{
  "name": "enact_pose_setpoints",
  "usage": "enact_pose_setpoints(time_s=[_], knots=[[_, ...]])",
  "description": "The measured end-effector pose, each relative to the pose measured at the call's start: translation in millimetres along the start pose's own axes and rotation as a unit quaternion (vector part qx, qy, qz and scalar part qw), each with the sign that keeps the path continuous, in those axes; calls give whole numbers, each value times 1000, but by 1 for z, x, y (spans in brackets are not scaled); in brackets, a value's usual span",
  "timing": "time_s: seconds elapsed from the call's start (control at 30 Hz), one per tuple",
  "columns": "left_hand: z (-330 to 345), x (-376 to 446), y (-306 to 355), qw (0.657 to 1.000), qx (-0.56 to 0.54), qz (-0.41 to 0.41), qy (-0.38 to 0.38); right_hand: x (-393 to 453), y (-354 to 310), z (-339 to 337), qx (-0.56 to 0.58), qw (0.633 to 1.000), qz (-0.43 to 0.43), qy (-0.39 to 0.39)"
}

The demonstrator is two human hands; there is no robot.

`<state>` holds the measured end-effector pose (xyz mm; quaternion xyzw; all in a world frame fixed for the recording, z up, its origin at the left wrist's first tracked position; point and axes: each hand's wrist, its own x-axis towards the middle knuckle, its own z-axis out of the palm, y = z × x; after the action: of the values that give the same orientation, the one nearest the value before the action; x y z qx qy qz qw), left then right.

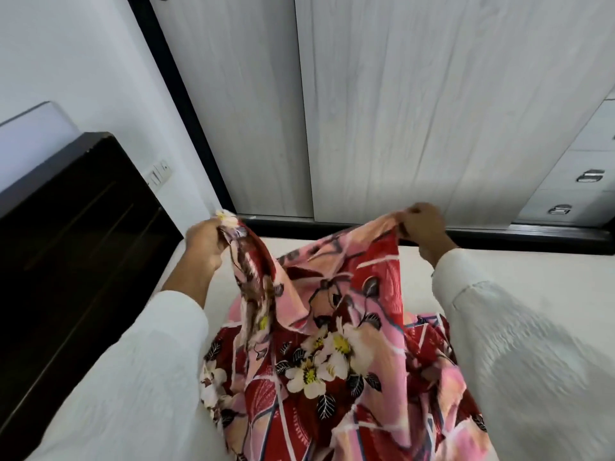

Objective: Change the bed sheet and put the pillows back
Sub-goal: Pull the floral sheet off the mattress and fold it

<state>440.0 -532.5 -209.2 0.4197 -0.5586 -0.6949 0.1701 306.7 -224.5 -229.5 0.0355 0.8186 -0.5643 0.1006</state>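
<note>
With the white mattress [519,271] bare, your left hand [204,239] and right hand [424,224] each grip the red-and-pink floral cotton sheet [332,344]; spreading, tucking and pillows remain.

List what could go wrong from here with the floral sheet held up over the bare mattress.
1. Most of the sheet hangs bunched and twisted between the left hand and right hand; shaken out like this, it may land tangled rather than flat on the mattress.
2. Each hand pinches only a small bit of edge, so a hard flick might pull it free.
3. The headboard stands close on the left; a wide throw could drape cloth over it.
</note>
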Motion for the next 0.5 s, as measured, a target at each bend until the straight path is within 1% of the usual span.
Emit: enact_pose_setpoints(time_s=[0.03,0.07,0.1,0.17,0.23,0.3,0.5], knots=[[0,9,5,997,-20,11,67,12,2,2,27,995,20,95],[0,18,7,992,-24,24,118,19,2,6,60,987,39,144],[-2,26,7,987,-20,38,157,23,3,11,61,983,45,168],[-2,38,-5,975,11,81,205,16,0,24,-5,982,40,184],[9,31,-25,970,78,120,194,0,0,41,-55,979,14,194],[25,15,-46,965,112,156,179,-16,2,60,-60,982,-10,177],[61,-67,-97,977,108,159,94,-82,4,114,-39,993,-93,54]])
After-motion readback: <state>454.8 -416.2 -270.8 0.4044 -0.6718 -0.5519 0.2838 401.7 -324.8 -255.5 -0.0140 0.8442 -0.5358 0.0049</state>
